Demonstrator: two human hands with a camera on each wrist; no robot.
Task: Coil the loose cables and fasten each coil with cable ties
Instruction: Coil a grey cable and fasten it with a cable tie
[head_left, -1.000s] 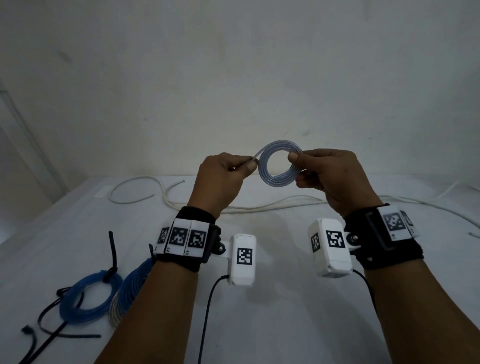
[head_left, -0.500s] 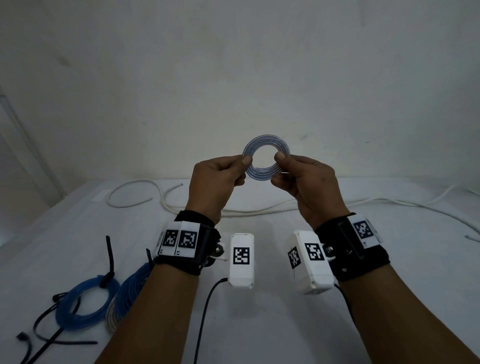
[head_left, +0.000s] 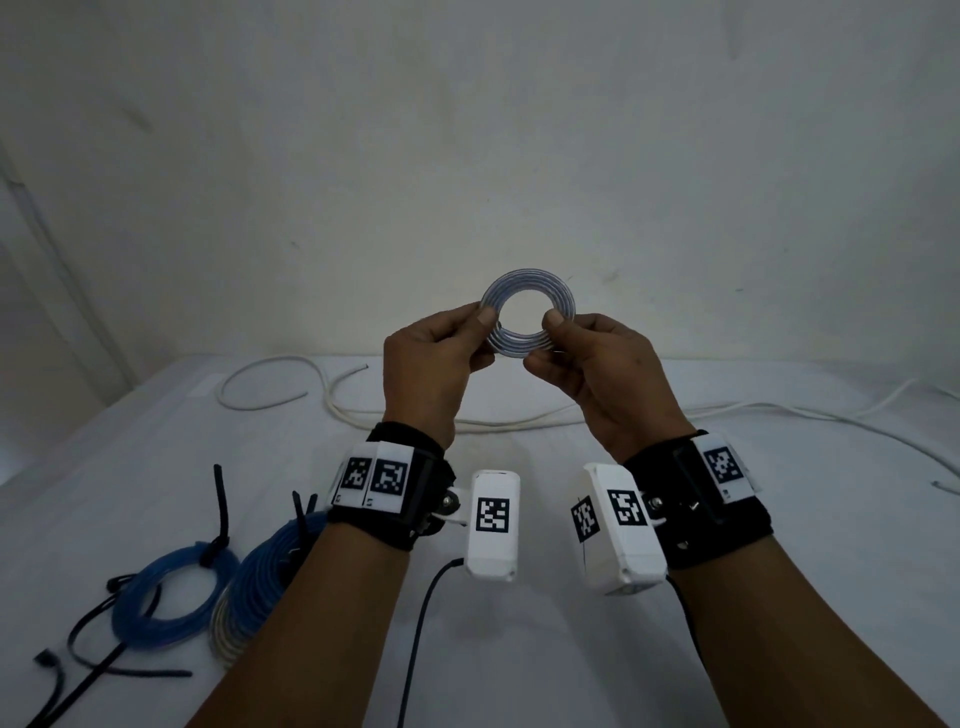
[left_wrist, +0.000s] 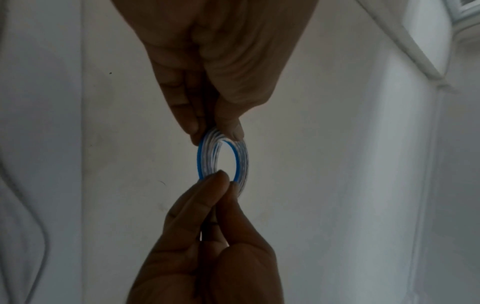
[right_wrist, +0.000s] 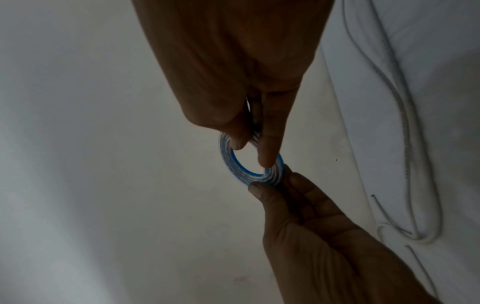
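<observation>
A small flat coil of clear, blue-tinted cable (head_left: 530, 279) is held upright in the air in front of the wall, above the white table (head_left: 519, 649). My left hand (head_left: 480, 325) pinches its left side between thumb and fingers. My right hand (head_left: 553, 325) pinches its right side. In the left wrist view the left hand (left_wrist: 218, 131) comes from the top and the right hand (left_wrist: 223, 181) from below, both on the coil (left_wrist: 244, 162). In the right wrist view the right hand (right_wrist: 246, 142) pinches the coil (right_wrist: 226, 162), its index finger reaching across the hole, and the left hand (right_wrist: 270, 183) grips the opposite edge.
At the near left of the table lie a tied blue coil (head_left: 161, 592), a second blue and white coil (head_left: 254, 582) and loose black cable ties (head_left: 104, 670). A long white cable (head_left: 332, 400) snakes across the far side of the table, below the wall.
The left hand has let go of the cable's loose end and now pinches the coil's left side. Both hands have drawn closer together and lifted the coil slightly.
</observation>
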